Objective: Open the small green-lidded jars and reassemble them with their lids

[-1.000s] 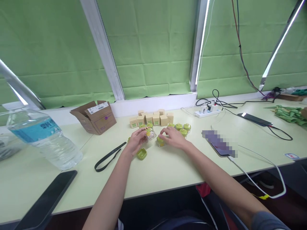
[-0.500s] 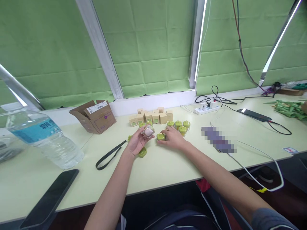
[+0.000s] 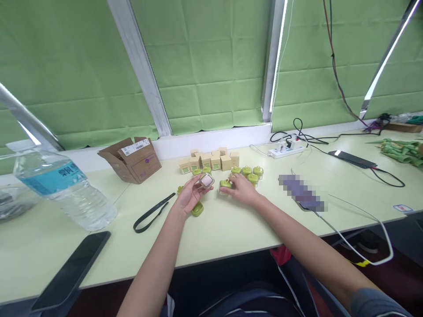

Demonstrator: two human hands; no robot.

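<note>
My left hand holds a small clear square container with a pale pinkish filling, its open side tilted towards me. Below that hand lies a loose green lid. Another green piece shows partly behind the left fingers. With thumb and fingers, my right hand grips a small clear jar with a green lid, which stands on the table. Several like green-lidded jars stand just behind and right of that hand. Two more green tops show behind the left hand.
Several small cardboard boxes stand at the back. Leftwards are an open carton, a black strap, a large water bottle and a dark phone. A power strip and cables lie to the right.
The green-lidded jar in my right hand has shifted slightly right and now shows more of its clear side. My left hand keeps the clear container nearly in place.
</note>
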